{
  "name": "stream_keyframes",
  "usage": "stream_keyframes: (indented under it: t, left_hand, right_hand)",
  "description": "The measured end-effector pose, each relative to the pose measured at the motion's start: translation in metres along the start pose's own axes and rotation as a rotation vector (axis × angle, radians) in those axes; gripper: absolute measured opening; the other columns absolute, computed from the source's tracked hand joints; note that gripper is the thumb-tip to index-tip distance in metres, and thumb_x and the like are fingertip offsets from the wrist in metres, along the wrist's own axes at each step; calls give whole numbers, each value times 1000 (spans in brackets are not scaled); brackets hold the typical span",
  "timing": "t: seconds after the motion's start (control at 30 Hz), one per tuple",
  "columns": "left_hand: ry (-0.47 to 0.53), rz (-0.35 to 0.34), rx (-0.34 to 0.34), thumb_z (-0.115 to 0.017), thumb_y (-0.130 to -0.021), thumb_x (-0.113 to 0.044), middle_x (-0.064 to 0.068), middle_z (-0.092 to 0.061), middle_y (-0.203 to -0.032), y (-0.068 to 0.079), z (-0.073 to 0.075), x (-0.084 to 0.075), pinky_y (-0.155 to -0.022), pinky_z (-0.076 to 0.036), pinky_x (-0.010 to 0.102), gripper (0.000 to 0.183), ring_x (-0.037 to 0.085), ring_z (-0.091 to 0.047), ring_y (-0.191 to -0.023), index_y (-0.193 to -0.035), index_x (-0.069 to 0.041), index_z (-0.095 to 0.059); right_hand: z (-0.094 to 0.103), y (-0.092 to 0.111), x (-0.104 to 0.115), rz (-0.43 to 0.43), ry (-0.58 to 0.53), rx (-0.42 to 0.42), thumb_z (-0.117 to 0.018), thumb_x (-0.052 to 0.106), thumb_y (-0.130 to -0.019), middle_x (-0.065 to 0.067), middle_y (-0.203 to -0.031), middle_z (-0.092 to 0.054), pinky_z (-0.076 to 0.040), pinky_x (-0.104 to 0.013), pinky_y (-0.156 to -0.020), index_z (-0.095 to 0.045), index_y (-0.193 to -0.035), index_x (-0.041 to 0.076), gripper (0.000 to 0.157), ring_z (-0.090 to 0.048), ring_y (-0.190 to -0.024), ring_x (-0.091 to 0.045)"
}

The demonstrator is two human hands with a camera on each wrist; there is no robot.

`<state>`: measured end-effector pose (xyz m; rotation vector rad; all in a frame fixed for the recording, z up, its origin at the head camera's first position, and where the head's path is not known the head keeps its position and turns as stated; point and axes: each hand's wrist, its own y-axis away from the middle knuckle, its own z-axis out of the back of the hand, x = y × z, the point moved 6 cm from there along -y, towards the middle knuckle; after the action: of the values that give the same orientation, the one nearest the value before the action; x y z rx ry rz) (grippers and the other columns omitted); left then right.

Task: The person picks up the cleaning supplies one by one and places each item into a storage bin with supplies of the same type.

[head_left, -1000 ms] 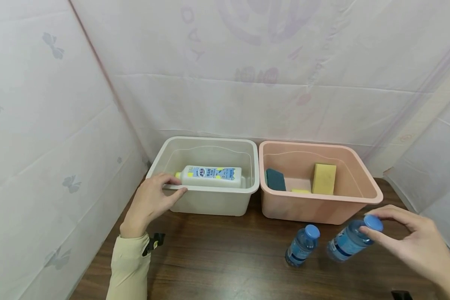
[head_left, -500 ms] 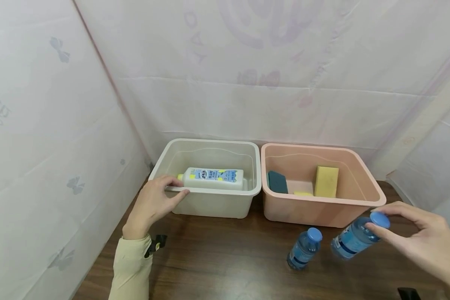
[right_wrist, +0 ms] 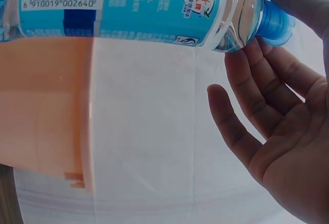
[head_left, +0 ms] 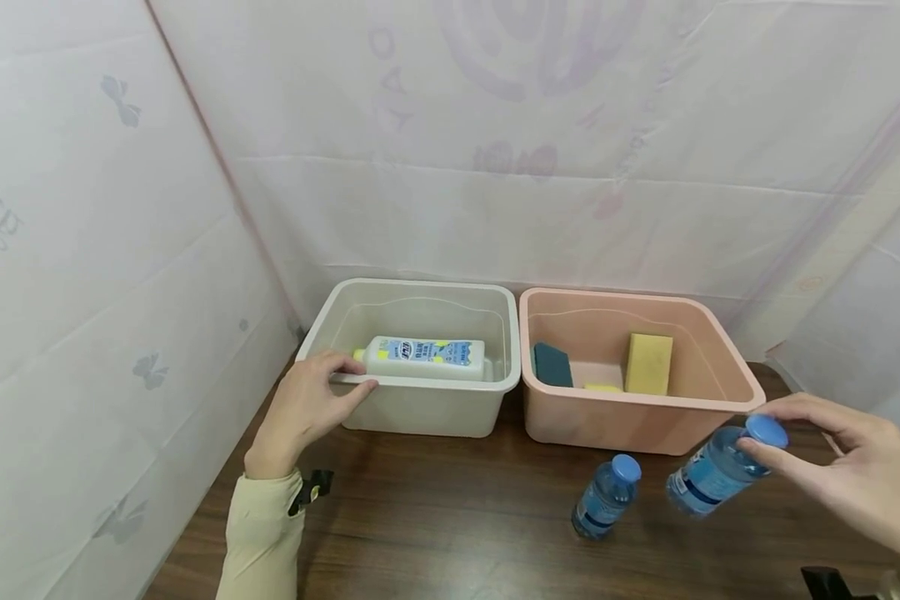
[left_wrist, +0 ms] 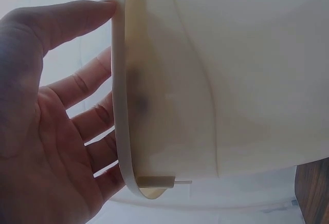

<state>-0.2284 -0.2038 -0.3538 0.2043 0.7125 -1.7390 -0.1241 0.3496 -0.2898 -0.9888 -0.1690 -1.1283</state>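
My right hand (head_left: 843, 471) pinches a water bottle (head_left: 712, 477) by its blue cap and neck, thumb in front and fingers behind. The bottle leans, cap toward my hand, before the pink bin's right front corner; whether its base touches the table is unclear. In the right wrist view, its blue label (right_wrist: 133, 11) faces the camera. A second, smaller-looking water bottle (head_left: 603, 500) stands just left of it. With thumb outside and fingertips inside, my left hand (head_left: 311, 408) grips the front rim of the off-white bin (head_left: 427, 408). Inside that bin lies a white bottle (head_left: 427, 358) with a yellow cap.
The pink bin (head_left: 607, 421) stands beside the off-white one. In it are a dark green scouring pad (head_left: 552, 365), an upright yellow sponge (head_left: 648, 364) and a partly hidden yellow piece (head_left: 602, 388). White sheeting (head_left: 420, 217) rises behind the brown table (head_left: 435, 517).
My right hand has moved slightly right and up, taking the tilted water bottle with it, away from the second bottle. The left hand stays on the rim. The view has shifted a little.
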Motion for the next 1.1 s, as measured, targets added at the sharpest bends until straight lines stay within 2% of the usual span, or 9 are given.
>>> stream_keyframes:
  t: [0.13,0.27,0.67,0.93,1.1]
  left_hand:
    - [1,10,3,-82,-92,-33,5,-79,-107,0,0,2,-88,-53,46,22,26,-73,-101,-102,-13,-80]
    - [1,11,6,-82,-93,-33,5,-79,-107,0,0,2,-88,-54,46,22,26,-73,-101,-102,-13,-80]
    - [0,8,13,-81,-94,-32,5,-79,-108,0,1,1,-89,-55,48,22,27,-73,-102,-104,-12,-80]
    - [1,12,21,-81,-94,-34,5,-79,-110,-1,0,0,-90,-55,48,24,26,-73,-103,-105,-13,-79]
    - [0,17,27,-80,-94,-33,5,-79,-109,-1,-1,-1,-89,-55,47,25,27,-73,-103,-105,-12,-79]
  right_hand:
    - [1,-4,5,20,-15,20,-87,-25,-64,13,-95,-77,-49,-2,-88,-79,-96,7,46,-69,-90,7]
    - [3,-8,7,26,-9,26,-85,-25,-66,15,-96,-76,-49,-2,-88,-79,-98,7,46,-69,-88,8]
    - [4,-25,19,61,-47,32,-82,-30,-66,9,-92,-74,-50,-3,-91,-77,-98,2,46,-67,-82,1]
    - [2,-29,17,-21,-34,15,-85,-20,-74,16,-97,-74,-45,-1,-92,-77,-99,3,35,-66,-89,4]
    - [-1,-33,21,-42,-45,43,-85,-17,-78,11,-95,-74,-46,-2,-90,-78,-102,4,33,-64,-85,-1]
